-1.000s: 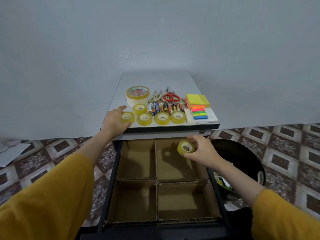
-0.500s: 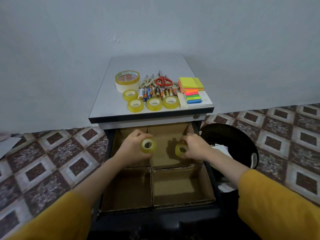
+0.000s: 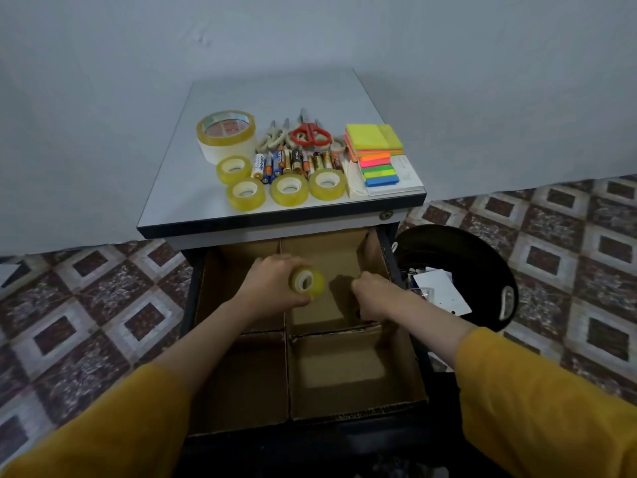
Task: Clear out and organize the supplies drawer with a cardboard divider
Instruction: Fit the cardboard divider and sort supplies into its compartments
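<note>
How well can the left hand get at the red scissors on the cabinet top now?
Probably not yet: the left hand grips a tape roll above the drawer, so it is occupied. The red scissors themselves lie uncovered behind the batteries.

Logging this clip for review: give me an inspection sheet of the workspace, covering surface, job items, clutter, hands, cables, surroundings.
Surface: pale cabinet top.
Job's things: four-compartment cardboard divider in the open drawer; four small tape rolls, large tape roll, batteries, scissors, sticky notes on top.
Clutter: nothing seen.
Hands: left hand grips a fifth small roll; right hand curled in the back-right compartment, contents hidden.
Cables: nothing seen.
Surroundings: black bin holding papers, tiled floor, grey wall.
</note>
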